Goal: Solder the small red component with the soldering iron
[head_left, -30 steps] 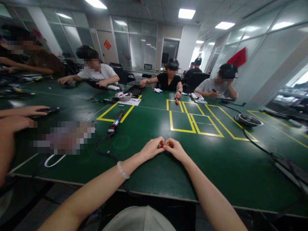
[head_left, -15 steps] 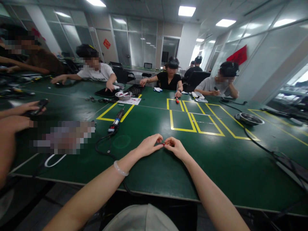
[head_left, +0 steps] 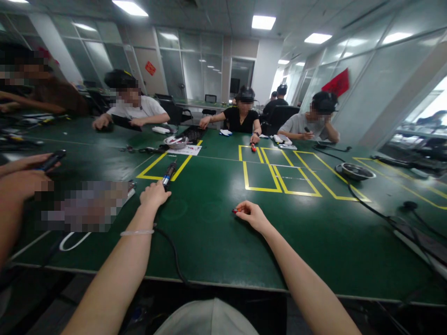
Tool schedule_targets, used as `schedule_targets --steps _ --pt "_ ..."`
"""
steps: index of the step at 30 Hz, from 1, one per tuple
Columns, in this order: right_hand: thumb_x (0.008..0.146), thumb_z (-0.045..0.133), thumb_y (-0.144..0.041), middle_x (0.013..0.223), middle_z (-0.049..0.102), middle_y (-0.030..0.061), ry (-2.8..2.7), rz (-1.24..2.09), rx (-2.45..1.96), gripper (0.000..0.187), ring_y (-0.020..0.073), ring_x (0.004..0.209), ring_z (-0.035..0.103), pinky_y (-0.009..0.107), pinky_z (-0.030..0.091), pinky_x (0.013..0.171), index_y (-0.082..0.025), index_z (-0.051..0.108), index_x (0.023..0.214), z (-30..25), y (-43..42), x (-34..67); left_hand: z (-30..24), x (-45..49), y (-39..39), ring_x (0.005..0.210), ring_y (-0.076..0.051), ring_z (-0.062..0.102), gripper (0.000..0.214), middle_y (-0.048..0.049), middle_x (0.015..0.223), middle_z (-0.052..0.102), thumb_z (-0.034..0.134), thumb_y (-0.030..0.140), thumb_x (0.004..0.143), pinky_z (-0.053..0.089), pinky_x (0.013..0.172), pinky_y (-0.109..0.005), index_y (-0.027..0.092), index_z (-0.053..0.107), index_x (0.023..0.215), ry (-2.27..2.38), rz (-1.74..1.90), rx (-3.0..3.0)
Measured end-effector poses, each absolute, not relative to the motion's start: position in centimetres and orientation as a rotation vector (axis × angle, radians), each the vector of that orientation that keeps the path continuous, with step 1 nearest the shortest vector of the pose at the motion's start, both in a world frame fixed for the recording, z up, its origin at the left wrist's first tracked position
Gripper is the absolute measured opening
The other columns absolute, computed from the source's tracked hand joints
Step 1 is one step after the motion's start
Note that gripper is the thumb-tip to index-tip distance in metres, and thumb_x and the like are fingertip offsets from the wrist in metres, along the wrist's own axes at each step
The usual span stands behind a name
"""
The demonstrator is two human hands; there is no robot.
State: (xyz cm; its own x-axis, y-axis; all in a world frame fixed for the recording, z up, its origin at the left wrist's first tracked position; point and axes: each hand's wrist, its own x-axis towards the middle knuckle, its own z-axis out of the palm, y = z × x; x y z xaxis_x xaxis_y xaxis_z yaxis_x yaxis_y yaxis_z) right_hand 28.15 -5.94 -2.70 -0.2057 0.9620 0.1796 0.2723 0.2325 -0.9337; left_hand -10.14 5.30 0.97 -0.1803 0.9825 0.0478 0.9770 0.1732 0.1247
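My right hand (head_left: 252, 215) rests on the green table (head_left: 223, 242) and pinches a small red part (head_left: 236, 211) between its fingertips. My left hand (head_left: 153, 194) has reached out to the left and lies on the near end of a corded electric screwdriver (head_left: 169, 172), fingers curled over it. The tool's black cable (head_left: 171, 249) runs back under my left forearm toward the table's near edge. A pale bangle sits on my left wrist.
Yellow tape rectangles (head_left: 275, 174) mark the table ahead. A round metal dish (head_left: 355, 171) with cables lies at right. A bowl (head_left: 175, 141) and paper sit beyond the screwdriver. Several other people work around the table; another person's hands (head_left: 24, 172) holding a dark tool are at left.
My hands were together in the middle, both on the small red part. The left hand has let go and moved left onto the screwdriver; the right keeps the part.
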Motion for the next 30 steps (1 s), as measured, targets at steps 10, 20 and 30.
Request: schedule_targets --steps 10,20,30 --pt "0.076 0.068 -0.030 0.069 0.060 -0.0015 -1.708 1.000 -1.190 0.023 0.0110 0.061 0.052 0.024 0.041 0.062 -0.015 0.064 0.093 -3.0 -5.8 28.3 1.2 -7.6 4.6 0.109 -0.038 0.056 0.054 -0.0249 0.117 0.058 0.054 0.043 0.079 0.047 0.083 -0.044 0.006 0.053 0.118 2.438 0.194 2.039" --pt "0.077 0.066 -0.030 0.069 0.060 -0.0010 -1.720 0.980 -1.215 0.021 0.0115 0.061 0.051 0.024 0.040 0.060 -0.015 0.064 0.091 -2.7 -6.0 28.2 1.7 0.2 0.5 0.101 -0.033 0.056 0.045 -0.0209 0.112 0.059 0.052 0.037 0.080 0.048 0.080 -0.040 0.009 0.055 0.115 2.163 0.249 2.396" --pt "0.077 0.066 -0.032 0.073 0.061 -0.0002 -1.683 0.916 -1.223 0.022 0.0104 0.058 0.047 0.023 0.037 0.057 -0.015 0.063 0.092 -3.4 -5.5 28.6 0.9 8.0 -3.7 0.108 -0.028 0.052 0.053 -0.0162 0.118 0.056 0.053 0.030 0.082 0.046 0.087 -0.037 0.013 0.043 0.132 1.718 0.339 2.682"
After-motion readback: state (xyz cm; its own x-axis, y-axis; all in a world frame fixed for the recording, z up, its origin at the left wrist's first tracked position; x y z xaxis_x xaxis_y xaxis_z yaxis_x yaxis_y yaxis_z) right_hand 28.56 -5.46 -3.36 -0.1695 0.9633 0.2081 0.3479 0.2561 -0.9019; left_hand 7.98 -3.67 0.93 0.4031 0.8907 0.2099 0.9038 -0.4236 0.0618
